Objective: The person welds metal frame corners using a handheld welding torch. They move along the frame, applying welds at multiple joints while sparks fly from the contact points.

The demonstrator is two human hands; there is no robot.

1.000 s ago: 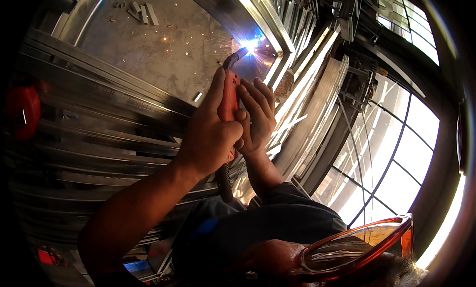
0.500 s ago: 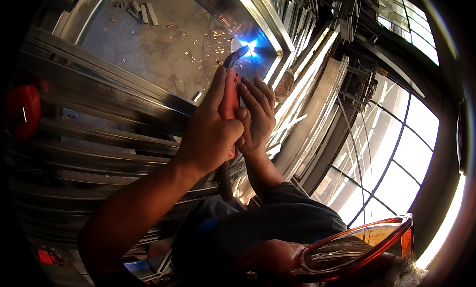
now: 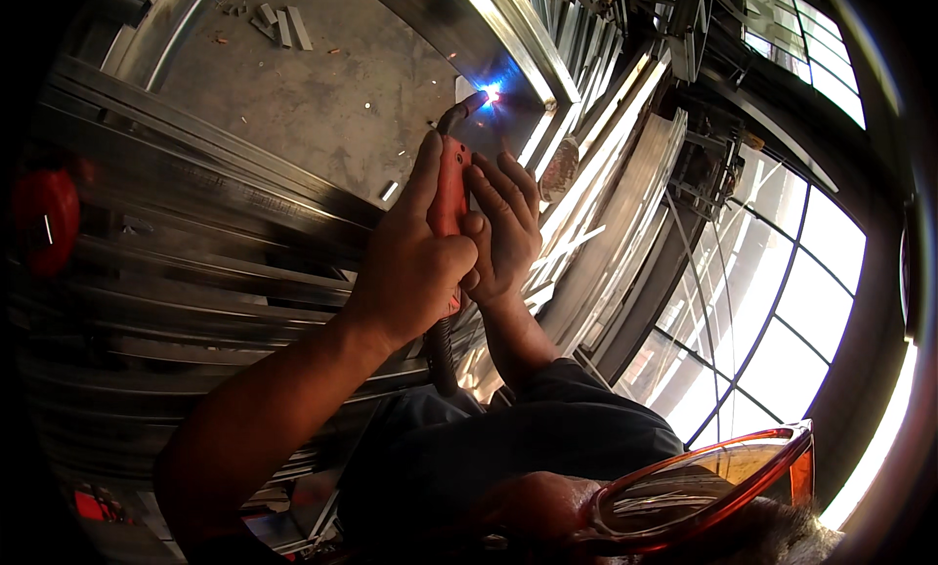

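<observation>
My left hand [image 3: 415,257] is wrapped round the red handle of a welding torch [image 3: 448,189], one finger stretched along its side. The torch's dark curved neck [image 3: 457,116] points up and right to a bright blue-white arc [image 3: 491,94] at the inner corner of a metal frame [image 3: 430,23]. Beside the handle, my right hand [image 3: 508,228] has its fingers stretched out and leans on the torch, its thumb close to my left hand. A dark ribbed hose [image 3: 441,355] hangs from the handle's lower end.
Long metal profiles [image 3: 215,160] lie stacked on the left, with a red rounded object [image 3: 47,221] at their far left. Small metal offcuts [image 3: 285,26] lie on the grey floor [image 3: 303,106] inside the frame. More bars [image 3: 625,204] run along the right, near a large paned window [image 3: 772,321].
The spray of sparks has mostly died away and the blue glow is smaller. The torch tip has shifted slightly left and down; both hands keep nearly the same pose.
</observation>
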